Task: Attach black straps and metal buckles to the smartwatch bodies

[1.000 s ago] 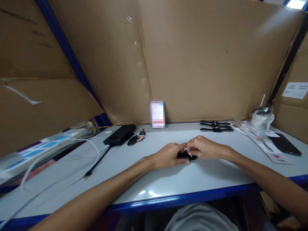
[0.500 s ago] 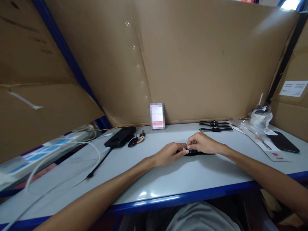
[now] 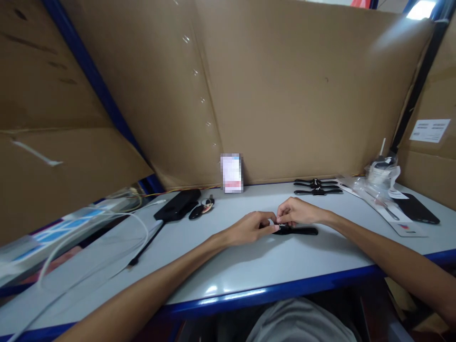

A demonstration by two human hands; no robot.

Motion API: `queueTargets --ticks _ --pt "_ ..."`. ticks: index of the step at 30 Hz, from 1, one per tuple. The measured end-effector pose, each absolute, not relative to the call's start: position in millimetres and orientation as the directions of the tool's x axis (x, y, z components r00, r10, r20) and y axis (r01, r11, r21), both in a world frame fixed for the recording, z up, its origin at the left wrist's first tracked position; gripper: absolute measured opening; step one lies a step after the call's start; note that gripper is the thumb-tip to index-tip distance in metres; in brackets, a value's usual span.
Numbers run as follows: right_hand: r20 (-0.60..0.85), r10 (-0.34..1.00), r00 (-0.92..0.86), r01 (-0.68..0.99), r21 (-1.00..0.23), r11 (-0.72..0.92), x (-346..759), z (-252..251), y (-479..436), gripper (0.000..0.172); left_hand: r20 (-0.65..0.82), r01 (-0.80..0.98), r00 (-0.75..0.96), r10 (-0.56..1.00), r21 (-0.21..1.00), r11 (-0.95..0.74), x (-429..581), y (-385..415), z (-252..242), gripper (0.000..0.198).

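A black watch with a strap (image 3: 297, 231) lies on the white table (image 3: 270, 266) in the middle of the view. My left hand (image 3: 249, 228) rests beside its left end, fingers curled and pinching at the watch body. My right hand (image 3: 297, 211) comes from the right and pinches the same spot from above with thumb and forefinger. The strap's right end sticks out free past my right hand. What exactly sits between the fingertips is too small to make out.
Two more black watches (image 3: 316, 186) lie at the back. A black case (image 3: 178, 204) and a key fob (image 3: 201, 209) sit at back left, with white cables (image 3: 107, 237). Plastic bags (image 3: 381, 190) and a dark phone (image 3: 415, 209) lie right. Cardboard walls (image 3: 285, 95) enclose the table.
The watch strap has been laid out to the right and now shows past my right hand. Both hands shifted slightly up and stayed pinched on the watch.
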State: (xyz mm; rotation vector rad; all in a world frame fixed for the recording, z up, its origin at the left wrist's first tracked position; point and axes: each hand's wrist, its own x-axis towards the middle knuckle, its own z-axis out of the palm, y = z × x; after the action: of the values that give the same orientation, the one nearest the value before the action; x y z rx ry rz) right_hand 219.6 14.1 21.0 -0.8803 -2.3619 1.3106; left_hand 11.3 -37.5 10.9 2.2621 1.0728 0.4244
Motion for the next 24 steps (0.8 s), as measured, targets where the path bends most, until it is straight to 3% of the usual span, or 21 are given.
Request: queueTargets --ticks 10,13,20,24 --pt "0.088 0.627 -0.774 0.393 -0.710 0.585 219.6 26.3 -1.1 0.010 0.038 0.538 0.633 0.773 0.697 -0.475 8.8 -36.2 8.4 0.038" --pt "0.075 0.662 -0.746 0.398 -0.746 0.534 217.9 24.1 1.1 0.008 0.038 0.528 0.640 0.768 0.704 -0.474 8.5 -35.7 7.6 0.038" --pt "-0.118 0.624 -0.773 0.364 -0.888 0.282 221.8 29.1 9.7 0.011 0.031 0.541 0.626 0.779 0.702 -0.462 8.9 -34.8 7.1 0.040" --pt "-0.102 0.621 -0.777 0.319 -0.914 0.249 222.7 30.5 9.6 0.010 0.028 0.553 0.619 0.785 0.694 -0.460 9.5 -35.4 8.5 0.039"
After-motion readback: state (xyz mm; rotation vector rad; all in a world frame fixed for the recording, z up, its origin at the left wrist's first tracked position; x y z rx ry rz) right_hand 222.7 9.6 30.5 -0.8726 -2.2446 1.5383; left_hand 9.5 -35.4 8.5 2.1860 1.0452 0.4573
